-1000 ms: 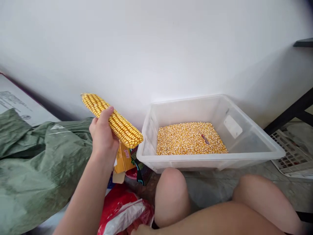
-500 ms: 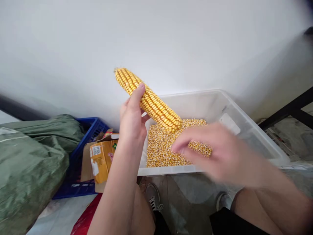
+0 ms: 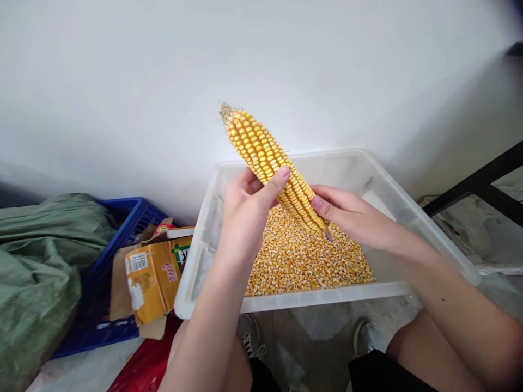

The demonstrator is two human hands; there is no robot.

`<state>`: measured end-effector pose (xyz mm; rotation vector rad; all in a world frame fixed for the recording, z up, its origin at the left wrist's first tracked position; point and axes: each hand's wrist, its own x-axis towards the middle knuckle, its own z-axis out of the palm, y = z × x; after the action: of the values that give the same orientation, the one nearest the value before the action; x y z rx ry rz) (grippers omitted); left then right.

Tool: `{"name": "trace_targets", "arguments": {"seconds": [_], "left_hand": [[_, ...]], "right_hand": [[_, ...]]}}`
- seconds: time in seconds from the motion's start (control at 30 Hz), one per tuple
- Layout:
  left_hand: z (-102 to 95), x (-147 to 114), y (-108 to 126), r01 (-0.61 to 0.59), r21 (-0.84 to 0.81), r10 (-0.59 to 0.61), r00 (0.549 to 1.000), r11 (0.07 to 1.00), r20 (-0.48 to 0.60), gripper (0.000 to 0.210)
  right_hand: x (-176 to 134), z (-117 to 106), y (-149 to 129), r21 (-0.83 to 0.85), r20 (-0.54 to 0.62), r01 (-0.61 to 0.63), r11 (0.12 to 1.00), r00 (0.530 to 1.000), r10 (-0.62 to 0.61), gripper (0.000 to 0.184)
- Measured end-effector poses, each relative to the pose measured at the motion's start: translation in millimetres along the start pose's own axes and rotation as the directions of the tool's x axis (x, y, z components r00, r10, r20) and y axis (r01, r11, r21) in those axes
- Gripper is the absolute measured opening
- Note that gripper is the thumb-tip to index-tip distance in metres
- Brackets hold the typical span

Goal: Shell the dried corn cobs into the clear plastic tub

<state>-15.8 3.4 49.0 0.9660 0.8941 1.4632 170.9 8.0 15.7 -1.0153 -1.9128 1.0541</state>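
A yellow ear of corn, still covered in kernels, is tilted over the bin with its silky tip at the upper left and its stalk end at the lower right. My left hand grips it around the middle, thumb lying across the rows. With the thumb and fingers of my right hand, I hold the lower part near the stalk end. Below lies a heap of loose corn kernels inside a translucent plastic bin. Fingers behind the ear are partly hidden.
Left of the bin, a blue crate holds a torn orange carton and a green cloth-like sheet. A white wall rises behind. At the right is a black metal frame. Shoes are below the bin.
My right hand has come up from over the kernels and taken hold of the ear's lower part. The ear has shifted right and turned, showing its tip and stalk end more. The view has shifted slightly.
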Motion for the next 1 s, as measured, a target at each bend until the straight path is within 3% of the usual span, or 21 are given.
{"name": "trace_targets", "arguments": {"seconds": [0.1, 0.33, 0.57, 0.87, 1.0], "left_hand": [[-1.6, -0.9, 0.0, 0.011, -0.038, -0.012, 1.000, 0.999, -0.027, 0.029], [4.9, -3.4, -11.3, -0.008, -0.100, 0.003, 0.999, 0.995, -0.041, 0.035], [4.3, -6.6, -17.1, 0.139, -0.180, -0.163, 0.979, 0.974, -0.125, 0.050], [-6.3, -6.9, -7.2, 0.159, -0.288, -0.203, 0.970, 0.944, -0.130, 0.060], [-3.2, -6.6, -8.6, 0.144, -0.317, -0.196, 0.971, 0.937, -0.139, 0.061]], "right_hand": [[1.9, 1.1, 0.0, 0.129, -0.008, 0.001, 0.992, 1.000, 0.000, 0.037], [-1.8, 16.3, -6.2, 0.333, -0.042, -0.141, 0.932, 0.985, 0.165, 0.047], [-8.4, 40.9, -9.1, 0.219, -0.020, -0.213, 0.952, 0.975, 0.223, 0.059], [-9.0, 36.8, -18.7, 0.325, 0.065, -0.234, 0.916, 0.972, 0.225, 0.043], [-11.0, 34.5, -23.9, 0.188, -0.092, -0.108, 0.976, 0.988, 0.127, 0.029]]}}
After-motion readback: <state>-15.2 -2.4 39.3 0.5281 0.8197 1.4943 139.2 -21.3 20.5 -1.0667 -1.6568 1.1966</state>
